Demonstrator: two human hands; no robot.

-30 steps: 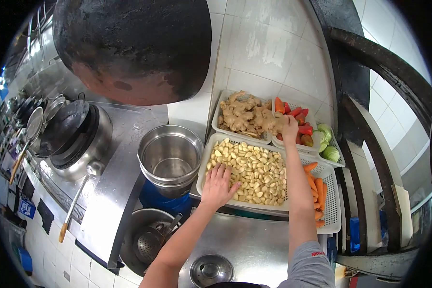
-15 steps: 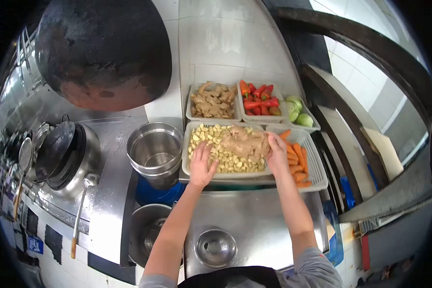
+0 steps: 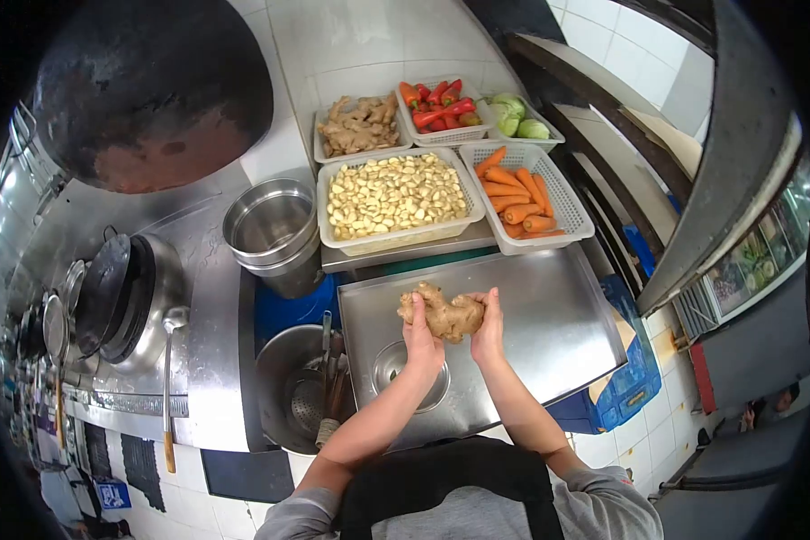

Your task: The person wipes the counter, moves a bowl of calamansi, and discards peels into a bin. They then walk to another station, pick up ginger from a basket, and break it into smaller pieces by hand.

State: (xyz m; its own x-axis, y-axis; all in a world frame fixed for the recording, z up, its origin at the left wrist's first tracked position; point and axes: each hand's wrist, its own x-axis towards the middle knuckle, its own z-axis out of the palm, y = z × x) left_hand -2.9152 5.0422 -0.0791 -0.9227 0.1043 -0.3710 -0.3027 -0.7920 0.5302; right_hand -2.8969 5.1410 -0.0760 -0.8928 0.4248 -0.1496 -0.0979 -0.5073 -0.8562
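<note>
A knobbly piece of ginger root point(image 3: 448, 314) is held between both hands above the steel worktop point(image 3: 549, 315). My left hand point(image 3: 420, 337) closes on its left end, thumb on top. On the right end, my right hand point(image 3: 489, 328) grips it the same way. Below my left hand sits a small steel bowl point(image 3: 387, 364), partly covered by the hand and forearm. Behind the ginger stands a white basket of peeled garlic cloves point(image 3: 396, 200), with a basket of carrots point(image 3: 522, 200) to its right.
Farther back are baskets of ginger point(image 3: 360, 126), red peppers point(image 3: 441, 106) and green cabbages point(image 3: 517, 119). Stacked steel pots point(image 3: 274, 225) stand left of the garlic. A deep pot with utensils point(image 3: 283, 396) is at lower left, a ladle point(image 3: 167, 378) farther left.
Both hands have brought the ginger from over the garlic basket toward the body, above the worktop. My left hand, empty and spread before, now grips it too. The view has shifted.
</note>
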